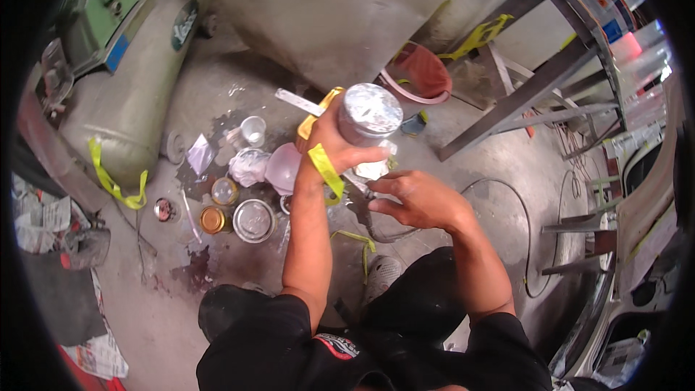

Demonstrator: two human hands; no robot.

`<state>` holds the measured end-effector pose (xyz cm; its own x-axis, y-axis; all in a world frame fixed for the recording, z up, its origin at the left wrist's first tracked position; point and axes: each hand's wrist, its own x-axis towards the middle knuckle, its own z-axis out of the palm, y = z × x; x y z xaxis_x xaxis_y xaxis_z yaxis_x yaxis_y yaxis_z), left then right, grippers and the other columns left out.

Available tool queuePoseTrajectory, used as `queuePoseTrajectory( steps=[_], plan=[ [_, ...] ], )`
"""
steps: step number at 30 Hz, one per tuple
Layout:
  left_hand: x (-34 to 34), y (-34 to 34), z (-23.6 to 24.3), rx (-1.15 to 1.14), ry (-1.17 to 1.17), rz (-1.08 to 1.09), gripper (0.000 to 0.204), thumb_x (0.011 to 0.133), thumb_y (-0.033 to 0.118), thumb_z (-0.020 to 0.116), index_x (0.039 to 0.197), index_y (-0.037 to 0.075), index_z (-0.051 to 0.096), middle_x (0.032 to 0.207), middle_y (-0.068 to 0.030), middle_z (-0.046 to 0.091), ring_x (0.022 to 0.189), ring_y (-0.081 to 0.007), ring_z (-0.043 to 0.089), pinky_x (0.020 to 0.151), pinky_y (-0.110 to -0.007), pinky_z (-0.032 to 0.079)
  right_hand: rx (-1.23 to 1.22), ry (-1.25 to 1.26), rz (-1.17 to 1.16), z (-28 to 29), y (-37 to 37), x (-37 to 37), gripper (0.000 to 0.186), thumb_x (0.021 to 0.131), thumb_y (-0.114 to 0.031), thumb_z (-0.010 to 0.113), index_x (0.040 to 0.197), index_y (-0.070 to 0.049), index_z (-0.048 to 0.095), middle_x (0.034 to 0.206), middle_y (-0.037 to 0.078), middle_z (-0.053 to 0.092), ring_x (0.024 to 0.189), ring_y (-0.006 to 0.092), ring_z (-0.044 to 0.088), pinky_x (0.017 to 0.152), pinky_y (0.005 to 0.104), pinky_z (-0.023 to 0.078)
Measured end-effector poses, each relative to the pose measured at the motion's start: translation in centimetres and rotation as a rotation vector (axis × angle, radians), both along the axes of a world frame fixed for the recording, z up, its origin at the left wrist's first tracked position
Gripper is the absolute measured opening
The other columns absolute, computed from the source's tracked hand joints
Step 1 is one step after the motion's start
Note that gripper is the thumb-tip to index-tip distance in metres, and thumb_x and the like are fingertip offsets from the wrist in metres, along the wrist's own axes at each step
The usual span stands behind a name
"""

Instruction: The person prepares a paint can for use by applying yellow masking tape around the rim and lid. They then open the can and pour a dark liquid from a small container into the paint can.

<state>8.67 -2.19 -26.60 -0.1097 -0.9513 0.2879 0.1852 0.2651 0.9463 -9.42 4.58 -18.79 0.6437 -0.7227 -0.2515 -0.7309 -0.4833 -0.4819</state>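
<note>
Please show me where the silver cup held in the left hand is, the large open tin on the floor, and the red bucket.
Silver cup [370, 111]: head view, on its shiny lid.
Large open tin [254, 220]: head view, on its round inside.
Red bucket [422, 71]: head view, on its red wall.

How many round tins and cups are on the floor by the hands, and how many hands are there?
Round tins with lids: 3, a large silver tin, a gold-lidded tin and an amber-topped tin
Clear cups: 1, clear cup
Hands: 2, left hand gripping a spray gun cup, right hand below it
Total: 6
</note>
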Motion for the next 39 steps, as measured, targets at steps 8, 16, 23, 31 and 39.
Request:
queuePoseTrajectory(
  steps=[8, 16, 23, 31, 39],
  plan=[
    [0.6, 0.9, 0.9, -0.022, 0.072, 0.007, 0.086, 0.053, 0.016, 0.090, 0.130, 0.003, 0.054, 0.117, -0.0084, 0.064, 0.111, -0.0178, 0.060, 0.098, -0.033, 0.047, -0.046, 0.044, -0.023, 0.2, 0.0, 0.7, 0.036, 0.092, -0.031, 0.065, 0.116, -0.004, 0.066, 0.099, 0.023, 0.068, 0.092, 0.0429, 0.064, 0.081, 0.0485, 0.050],
    [0.6, 0.9, 1.1, -0.005, -0.072, 0.075, 0.090, 0.052, 0.018, 0.090, 0.132, 0.002, 0.053, 0.120, -0.0116, 0.065, 0.114, -0.0227, 0.062, 0.100, -0.034, 0.047, -0.139, 0.011, -0.197, 2.8, 0.0, 1.0, 0.024, 0.090, -0.020, 0.071, 0.091, 0.004, 0.069, 0.085, 0.016, 0.069, 0.075, 0.0328, 0.063, 0.073, 0.0384, 0.051],
    [-1.6, 0.7, 0.3, 0.018, -0.164, 0.049, 0.089, 0.054, 0.025, 0.090, 0.132, 0.005, 0.052, 0.119, -0.0162, 0.066, 0.114, -0.0304, 0.063, 0.098, -0.038, 0.049, -0.347, -0.436, -0.344, 2.7, 1.0, 2.9, 0.027, 0.087, -0.021, 0.076, 0.102, 0.000, 0.069, 0.069, 0.015, 0.061, 0.056, 0.0218, 0.055, 0.057, 0.0353, 0.047],
    [-4.5, 0.7, -1.4, -0.115, -0.146, 0.035, 0.068, 0.077, 0.031, 0.072, 0.135, 0.002, 0.050, 0.120, -0.0190, 0.066, 0.112, -0.0296, 0.064, 0.096, -0.037, 0.049, -0.296, -0.265, -0.302, 2.1, 1.1, 3.2, 0.035, 0.085, -0.018, 0.075, 0.117, -0.006, 0.066, 0.082, 0.018, 0.067, 0.066, 0.0292, 0.066, 0.062, 0.0367, 0.050],
    [-3.6, 0.0, -1.7, -0.096, -0.079, -0.003, 0.081, 0.065, 0.041, 0.084, 0.131, 0.008, 0.052, 0.115, -0.0197, 0.067, 0.110, -0.0371, 0.065, 0.091, -0.043, 0.051, -0.211, -0.479, -0.223, 1.8, 0.7, 2.6, 0.011, 0.085, -0.002, 0.070, 0.096, -0.003, 0.066, 0.100, 0.012, 0.068, 0.087, 0.0242, 0.064, 0.075, 0.0341, 0.050]
  ],
)
